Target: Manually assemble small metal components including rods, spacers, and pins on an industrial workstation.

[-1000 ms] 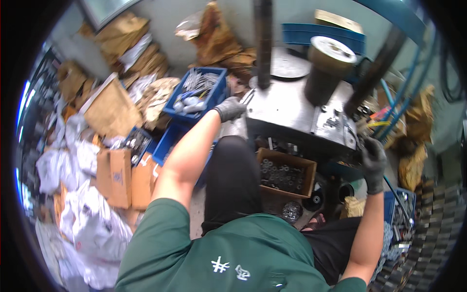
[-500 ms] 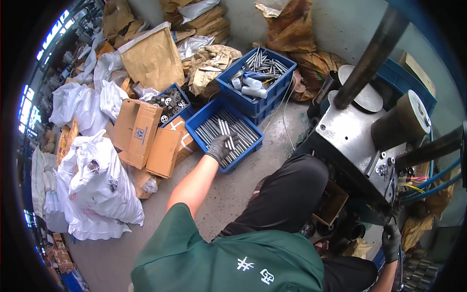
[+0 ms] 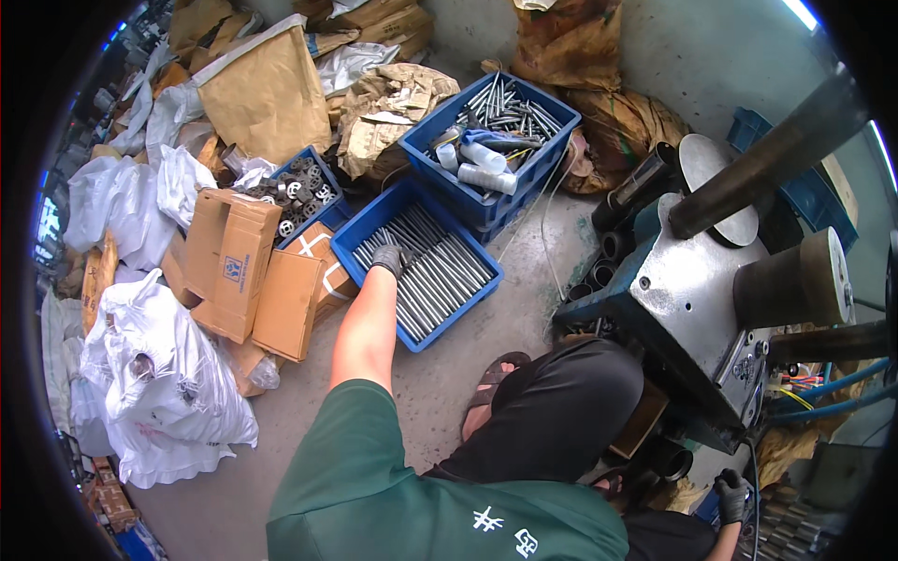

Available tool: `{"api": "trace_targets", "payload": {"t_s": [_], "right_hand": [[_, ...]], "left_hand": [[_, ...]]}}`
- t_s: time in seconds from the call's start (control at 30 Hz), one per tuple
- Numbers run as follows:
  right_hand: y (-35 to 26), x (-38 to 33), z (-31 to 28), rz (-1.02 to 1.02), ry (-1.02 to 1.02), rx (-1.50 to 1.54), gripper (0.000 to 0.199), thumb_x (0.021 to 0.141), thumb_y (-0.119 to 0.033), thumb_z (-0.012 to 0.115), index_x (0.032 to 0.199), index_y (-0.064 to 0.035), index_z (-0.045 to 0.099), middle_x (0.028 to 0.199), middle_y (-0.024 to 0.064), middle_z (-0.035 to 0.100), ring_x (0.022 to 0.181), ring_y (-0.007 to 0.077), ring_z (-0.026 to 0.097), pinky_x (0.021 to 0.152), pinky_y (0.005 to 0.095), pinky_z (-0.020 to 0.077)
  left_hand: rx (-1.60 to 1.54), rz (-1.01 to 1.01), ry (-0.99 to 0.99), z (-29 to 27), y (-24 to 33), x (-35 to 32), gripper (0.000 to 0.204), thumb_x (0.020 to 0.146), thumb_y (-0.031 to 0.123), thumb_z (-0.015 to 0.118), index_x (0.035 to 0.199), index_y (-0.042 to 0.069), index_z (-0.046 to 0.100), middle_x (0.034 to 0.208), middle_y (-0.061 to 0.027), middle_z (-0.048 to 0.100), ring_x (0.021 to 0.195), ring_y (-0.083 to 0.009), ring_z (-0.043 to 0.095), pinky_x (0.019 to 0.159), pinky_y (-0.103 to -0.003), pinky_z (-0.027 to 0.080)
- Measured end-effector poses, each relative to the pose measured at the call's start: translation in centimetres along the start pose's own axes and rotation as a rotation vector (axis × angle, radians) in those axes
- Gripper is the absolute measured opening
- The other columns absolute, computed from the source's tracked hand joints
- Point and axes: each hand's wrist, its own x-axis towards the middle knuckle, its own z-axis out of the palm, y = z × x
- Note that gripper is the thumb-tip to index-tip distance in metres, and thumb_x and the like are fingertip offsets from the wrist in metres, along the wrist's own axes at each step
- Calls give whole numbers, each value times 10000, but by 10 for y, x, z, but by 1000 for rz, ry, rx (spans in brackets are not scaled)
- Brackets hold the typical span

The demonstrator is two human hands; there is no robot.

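My left hand (image 3: 388, 257), in a dark grey glove, reaches down into the near blue crate (image 3: 372, 217), which is full of long metal rods (image 3: 440, 276). Its fingers curl over the rods at the crate's left end. My right hand (image 3: 731, 496), also gloved, hangs low at the lower right beside the base of the grey metal machine (image 3: 697, 299). Its fingers are bent, and whether they hold anything is not visible. My black-trousered leg (image 3: 552, 411) and sandalled foot (image 3: 486, 388) lie between the crate and the machine.
A second blue crate (image 3: 552, 150) holds rods and white tubes, and a third (image 3: 304, 159) holds ring-shaped parts. Cardboard boxes (image 3: 234, 262), white sacks (image 3: 159, 374) and brown paper bags (image 3: 271, 89) crowd the left. Blue hoses (image 3: 842, 388) run from the machine on the right.
My view swung left from the machine to the crates on the floor. My left hand left the machine top and went down into the near crate of rods. My right hand dropped low.
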Motion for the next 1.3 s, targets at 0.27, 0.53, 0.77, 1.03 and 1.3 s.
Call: {"api": "trace_targets", "payload": {"t_s": [0.27, 0.53, 0.77, 1.03, 1.3], "right_hand": [[60, 50, 39, -96, 28, 24, 261, 851, 7, 639, 1112, 2, 636, 880, 68, 674, 683, 155, 630, 602, 281, 508], [58, 55, 23, -31, -61, -86, 304, 848, 11, 655, 1151, 10, 637, 949, 85, 694, 753, 170, 656, 642, 295, 533], [56, 60, 33, -39, -90, -97, 315, 844, 7, 681, 1157, 7, 640, 990, 97, 700, 833, 187, 674, 698, 310, 558], [68, 55, 23, -22, -68, -65, 320, 842, 16, 684, 1158, 6, 635, 998, 98, 698, 857, 193, 681, 702, 320, 559], [72, 33, 6, -51, -16, -34, 382, 770, 22, 646, 1151, -8, 639, 931, 75, 684, 772, 182, 641, 690, 324, 547]], "left_hand": [[-326, -236, 256, 5, -173, 63, 354, 875, 167, 600, 1220, 180, 678, 931, -94, 720, 895, -242, 686, 752, -391, 556], [-1071, -588, 426, -67, -58, -34, 541, 749, 155, 722, 1285, 94, 681, 1182, -159, 721, 1050, -284, 705, 946, -375, 533], [-485, -522, 173, -116, -60, -52, 523, 751, 303, 751, 1254, 164, 708, 1278, -201, 665, 1203, -336, 633, 1066, -396, 487], [-325, -343, 246, -109, -48, -72, 390, 784, 158, 650, 1161, 154, 750, 1361, -173, 599, 1241, -343, 588, 1081, -411, 463], [-334, -299, 387, -108, -61, -74, 569, 834, 316, 643, 1363, 108, 616, 1415, -221, 570, 1341, -370, 517, 1117, -438, 419]]}}
